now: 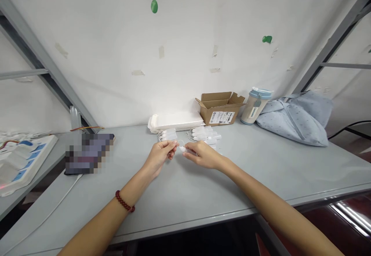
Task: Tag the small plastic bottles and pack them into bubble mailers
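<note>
Over the middle of the grey table (185,194), my left hand (160,154) pinches the thin white cord of a small white part (182,148). My right hand (203,154) is closed on that same part from the other side. Both hands hover just in front of two small heaps of similar white corded parts (203,133). My left wrist wears a dark red bead bracelet (124,202).
A stack of white flat sheets (175,121) lies by the wall. An open cardboard box (220,108), a blue-lidded cup (255,106) and a pale blue cloth bag (298,118) stand at the back right. A pixelated dark object (88,153) and a power strip (26,159) sit left.
</note>
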The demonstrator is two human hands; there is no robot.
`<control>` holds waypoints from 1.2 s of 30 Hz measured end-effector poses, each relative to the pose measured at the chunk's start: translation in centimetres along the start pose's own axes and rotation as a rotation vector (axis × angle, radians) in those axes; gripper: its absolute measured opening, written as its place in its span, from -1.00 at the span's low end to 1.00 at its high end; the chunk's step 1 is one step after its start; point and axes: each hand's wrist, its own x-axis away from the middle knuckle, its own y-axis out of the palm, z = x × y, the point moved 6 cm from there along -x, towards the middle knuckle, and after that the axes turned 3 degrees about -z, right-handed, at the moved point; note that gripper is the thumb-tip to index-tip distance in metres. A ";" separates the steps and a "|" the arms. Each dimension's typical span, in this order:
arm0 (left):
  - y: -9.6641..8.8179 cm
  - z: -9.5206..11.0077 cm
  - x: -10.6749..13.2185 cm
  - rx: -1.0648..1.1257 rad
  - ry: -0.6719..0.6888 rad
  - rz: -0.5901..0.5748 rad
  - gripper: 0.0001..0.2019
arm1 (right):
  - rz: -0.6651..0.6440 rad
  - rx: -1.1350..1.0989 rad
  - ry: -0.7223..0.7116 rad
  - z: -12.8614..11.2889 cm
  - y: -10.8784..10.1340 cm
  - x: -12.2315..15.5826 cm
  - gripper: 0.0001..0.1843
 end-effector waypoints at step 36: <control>0.4 1.3 0.5 -0.138 0.206 0.008 -0.73 | 0.134 -0.064 -0.130 -0.6 0.8 0.3 -0.78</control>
